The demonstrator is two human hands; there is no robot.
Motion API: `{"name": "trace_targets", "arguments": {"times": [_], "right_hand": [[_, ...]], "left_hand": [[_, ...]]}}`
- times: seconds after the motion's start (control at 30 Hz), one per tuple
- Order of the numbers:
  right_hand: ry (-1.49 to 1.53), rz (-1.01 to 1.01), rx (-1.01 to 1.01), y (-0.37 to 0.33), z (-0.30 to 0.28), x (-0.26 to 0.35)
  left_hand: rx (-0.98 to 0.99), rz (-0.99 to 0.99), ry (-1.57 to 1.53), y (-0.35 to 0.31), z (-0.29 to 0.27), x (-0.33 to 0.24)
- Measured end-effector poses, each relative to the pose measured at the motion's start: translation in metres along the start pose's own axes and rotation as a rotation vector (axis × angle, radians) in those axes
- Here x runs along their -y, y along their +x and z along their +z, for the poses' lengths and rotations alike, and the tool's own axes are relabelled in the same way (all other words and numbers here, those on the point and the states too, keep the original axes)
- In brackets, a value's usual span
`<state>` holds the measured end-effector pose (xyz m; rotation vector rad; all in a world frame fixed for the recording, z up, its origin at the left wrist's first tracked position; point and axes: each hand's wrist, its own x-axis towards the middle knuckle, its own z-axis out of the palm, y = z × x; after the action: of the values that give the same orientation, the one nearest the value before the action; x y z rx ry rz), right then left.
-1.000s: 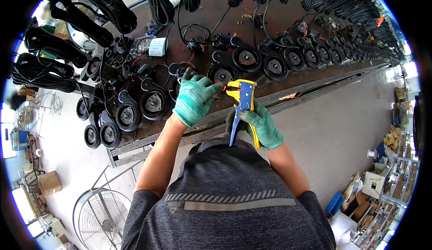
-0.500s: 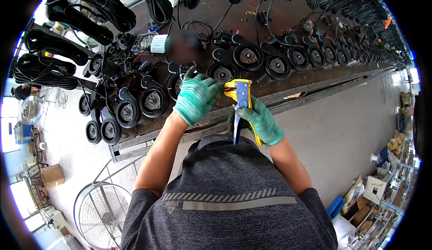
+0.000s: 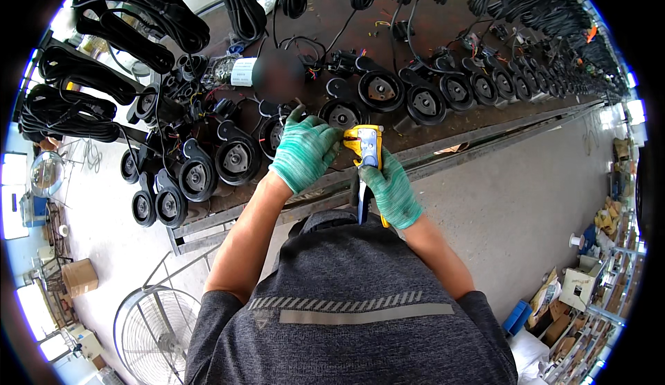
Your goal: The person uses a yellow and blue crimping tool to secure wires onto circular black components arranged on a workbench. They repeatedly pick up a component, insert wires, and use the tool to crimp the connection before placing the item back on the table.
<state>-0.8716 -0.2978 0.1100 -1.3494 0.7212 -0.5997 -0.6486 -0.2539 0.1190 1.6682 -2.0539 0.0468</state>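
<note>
My right hand [image 3: 393, 192], in a green knitted glove, is wrapped round a yellow and blue wire stripper [image 3: 368, 148]. The tool's handles are squeezed close together below the palm, and its head points away from me. My left hand [image 3: 303, 151], gloved alike, is closed just left of the stripper's jaws, its fingertips against them. Whatever lies between those fingers is hidden. Beyond the left hand stands a black wheel unit [image 3: 341, 113] with a round hub, and another wheel [image 3: 272, 134] is partly covered by that hand.
A long row of black wheel units [image 3: 424, 102] lines the dark workbench [image 3: 332, 46], with its metal front rail [image 3: 478, 136] near me. Bundled black cables [image 3: 235, 4] hang over the far side. A transparent roll with a white label [image 3: 242, 71] lies behind. A floor fan [image 3: 163, 333] stands lower left.
The stripper's handles have come together from a wider spread. My right hand has shifted slightly left and tightened round them. My left hand has barely moved.
</note>
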Motion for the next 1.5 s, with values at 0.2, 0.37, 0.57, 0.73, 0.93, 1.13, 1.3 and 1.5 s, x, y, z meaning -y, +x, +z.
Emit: {"name": "trace_targets", "arguments": {"times": [0.2, 0.37, 0.57, 0.73, 0.93, 1.13, 1.3, 1.5], "right_hand": [[0.398, 0.151, -0.026, -0.011, 0.0, 0.011], [0.375, 0.045, -0.135, -0.015, -0.01, -0.009], [0.386, 0.103, -0.039, -0.011, 0.0, -0.007], [0.361, 0.06, -0.063, 0.001, 0.003, -0.02], [0.467, -0.063, -0.09, 0.028, -0.015, -0.035], [0.649, -0.042, -0.02, 0.033, -0.01, -0.011], [0.487, 0.155, -0.114, 0.009, -0.017, 0.007], [0.318, 0.266, 0.047, 0.0, -0.017, 0.011]], "left_hand": [[-0.013, -0.022, -0.049, 0.002, 0.003, -0.002], [0.002, -0.062, -0.029, 0.003, 0.009, 0.001], [-0.023, -0.03, -0.044, 0.004, 0.007, -0.002], [-0.056, -0.038, -0.125, 0.001, 0.002, 0.0], [0.052, 0.025, -0.223, 0.003, -0.019, -0.001], [-0.059, -0.02, -0.342, -0.002, -0.004, 0.007], [-0.254, -0.158, -0.338, 0.001, -0.008, 0.0], [-0.167, -0.117, -0.358, -0.002, -0.002, 0.007]]}}
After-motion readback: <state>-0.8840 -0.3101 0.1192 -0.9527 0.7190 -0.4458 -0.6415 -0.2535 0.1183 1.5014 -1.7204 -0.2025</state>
